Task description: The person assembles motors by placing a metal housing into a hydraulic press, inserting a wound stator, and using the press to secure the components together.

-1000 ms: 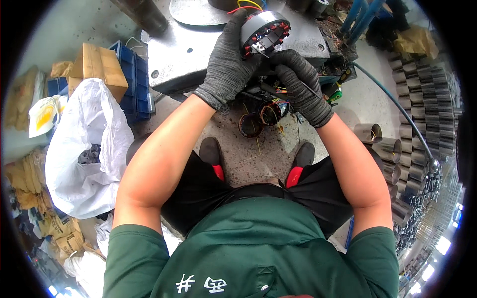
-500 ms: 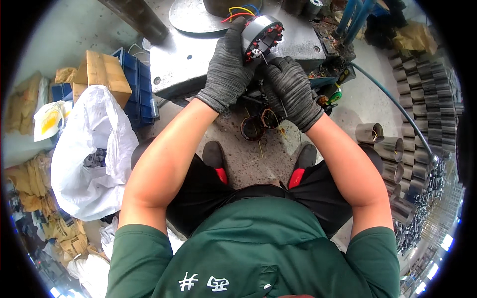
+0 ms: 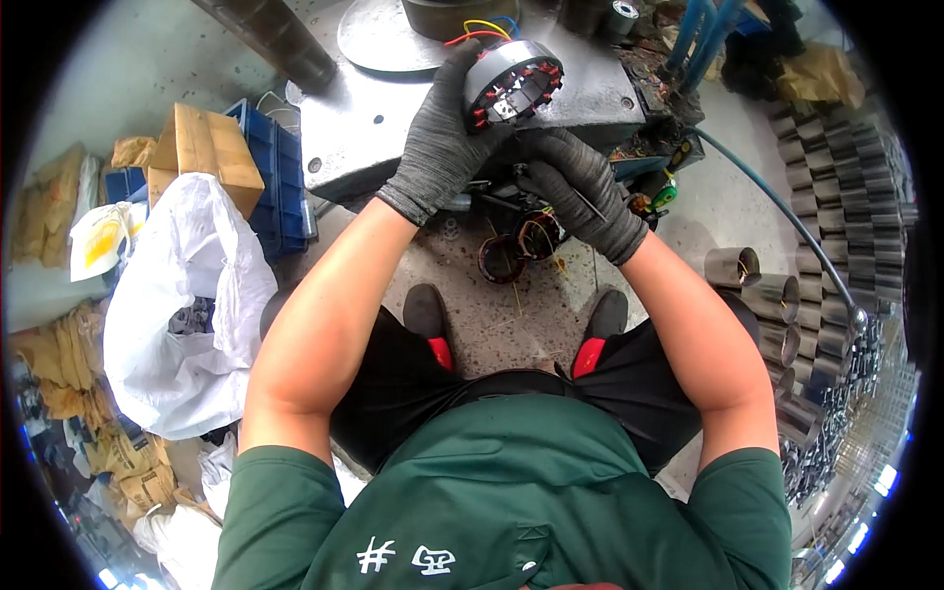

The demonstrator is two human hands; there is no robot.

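My left hand [image 3: 444, 138], in a dark grey knitted glove, grips a motor stator [image 3: 497, 65] above the front of the metal work table. A silver ring surrounds the stator's red-edged inner slots, and red, yellow and blue lead wires [image 3: 482, 29] rise from its far side. Just right of and below it, my right hand [image 3: 582, 197], gloved the same way, is closed with its fingers curled. A thin metal rod [image 3: 592, 206] shows across the palm of that hand; its working end is hard to make out. The right fingertips sit close under the stator's near edge.
The work table [image 3: 379, 147] carries a round metal plate [image 3: 379, 44]. Two wound coil rings [image 3: 501, 260] lie below its front edge. Left stand a white sack [image 3: 147, 334], a cardboard box [image 3: 211, 147] and a blue crate [image 3: 278, 187]. Metal cylinders [image 3: 836, 197] stack at right, near a hose [image 3: 777, 202].
My right hand has drawn down and away from the stator, taking the rod out of its slots. My left hand has shifted slightly left with the stator, whose inner side now shows more.
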